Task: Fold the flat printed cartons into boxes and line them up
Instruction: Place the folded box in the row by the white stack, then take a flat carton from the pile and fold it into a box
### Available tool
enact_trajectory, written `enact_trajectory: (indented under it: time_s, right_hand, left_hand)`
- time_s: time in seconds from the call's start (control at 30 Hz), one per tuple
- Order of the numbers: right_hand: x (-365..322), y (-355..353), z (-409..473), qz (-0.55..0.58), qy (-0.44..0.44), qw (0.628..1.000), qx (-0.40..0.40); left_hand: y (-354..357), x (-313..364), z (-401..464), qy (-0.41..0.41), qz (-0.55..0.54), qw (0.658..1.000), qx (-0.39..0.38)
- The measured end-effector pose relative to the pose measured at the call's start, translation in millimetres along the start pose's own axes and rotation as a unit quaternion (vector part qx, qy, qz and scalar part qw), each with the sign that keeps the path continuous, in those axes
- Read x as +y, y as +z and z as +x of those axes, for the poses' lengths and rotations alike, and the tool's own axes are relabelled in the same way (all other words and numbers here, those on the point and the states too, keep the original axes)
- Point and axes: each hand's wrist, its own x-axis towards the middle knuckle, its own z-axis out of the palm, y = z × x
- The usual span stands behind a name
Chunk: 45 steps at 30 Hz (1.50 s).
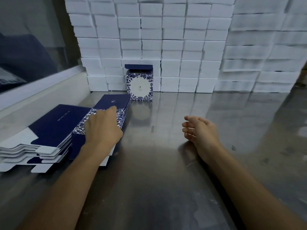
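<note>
One folded blue-and-white floral box stands upright at the back of the steel table, its dark blue lid flap open. A stack of flat printed cartons lies left of centre. My left hand rests on top of this stack, fingers reaching over the floral print; whether it grips a carton is hidden. A second, fanned pile of flat cartons lies further left, dark blue sides up with white tabs showing. My right hand hovers over the bare table, fingers loosely curled and holding nothing.
A wall of stacked white boxes fills the back of the table. A white ledge with a window runs along the left. The steel tabletop is shiny and reflective.
</note>
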Motion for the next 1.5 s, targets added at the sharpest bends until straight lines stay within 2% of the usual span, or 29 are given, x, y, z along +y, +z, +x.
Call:
enact_trajectory:
  time_s: [0.1, 0.23, 0.37, 0.47, 0.6, 0.7, 0.77, 0.83, 0.9, 0.97, 1.03, 1.1, 1.2, 1.27, 1.37, 1.43, 1.5]
  right_hand:
    - [0.6, 0.9, 0.7, -0.009, -0.001, 1.000, -0.004]
    - [1.0, 1.0, 0.5, -0.021, -0.005, 1.000, -0.007]
    - [2.5, 2.9, -0.3, -0.042, -0.015, 0.999, -0.010]
    - [3.3, 3.4, -0.8, -0.058, -0.021, 0.998, -0.010]
    - [4.0, 3.7, -2.0, -0.083, -0.032, 0.996, -0.018]
    - [0.6, 7.4, -5.3, -0.083, -0.029, 0.994, -0.065]
    - [-2.6, 13.0, -9.1, -0.036, 0.006, 0.989, -0.144]
    - [-5.9, 21.1, -15.0, 0.024, 0.058, 0.974, -0.219]
    - [-6.0, 26.7, -20.3, 0.070, 0.078, 0.965, -0.241]
    - [-4.0, 26.1, -21.2, 0.101, 0.072, 0.967, -0.224]
    - [-1.4, 21.3, -17.6, 0.091, 0.049, 0.978, -0.180]
    - [-0.1, 15.2, -10.3, 0.031, 0.019, 0.995, -0.091]
    - [0.8, 3.8, 3.3, -0.023, -0.020, 0.999, 0.028]
    - [-2.1, -2.8, 6.8, 0.001, -0.026, 0.998, 0.049]
    - [-6.2, -10.2, 7.4, 0.030, -0.027, 0.997, 0.063]
    - [-7.6, -14.4, 9.5, 0.037, -0.015, 0.997, 0.073]
    - [-10.6, -19.8, 11.9, 0.044, 0.019, 0.996, 0.076]
  left_hand:
    - [3.7, 1.3, -1.9, -0.010, -0.012, 1.000, -0.004]
    - [6.7, 4.8, -5.8, -0.004, 0.012, 0.998, 0.063]
    - [8.5, 8.5, -4.8, 0.061, 0.003, 0.985, 0.160]
    - [5.4, 9.1, -4.2, 0.126, -0.026, 0.958, 0.258]
    - [1.7, 11.5, -3.1, 0.209, -0.045, 0.923, 0.319]
    - [1.7, 23.5, -9.3, 0.250, -0.042, 0.905, 0.342]
    - [4.1, 36.4, -17.3, 0.294, -0.042, 0.884, 0.360]
    - [8.5, 51.4, -27.8, 0.352, -0.054, 0.858, 0.370]
    - [12.4, 66.3, -39.2, 0.403, -0.074, 0.841, 0.353]
    - [17.1, 75.5, -45.8, 0.445, -0.095, 0.837, 0.304]
    - [18.3, 75.4, -46.8, 0.460, -0.123, 0.852, 0.218]
    - [16.2, 67.1, -41.9, 0.414, -0.158, 0.880, 0.174]
    - [8.6, 49.5, -28.2, 0.280, -0.141, 0.925, 0.214]
    - [4.8, 37.3, -21.2, 0.184, -0.130, 0.949, 0.221]
    - [1.6, 27.5, -19.0, 0.075, -0.179, 0.969, 0.151]
    - [-0.4, 26.7, -16.1, 0.004, -0.267, 0.961, 0.070]
    - [-1.7, 24.8, -9.6, -0.072, -0.401, 0.913, -0.025]
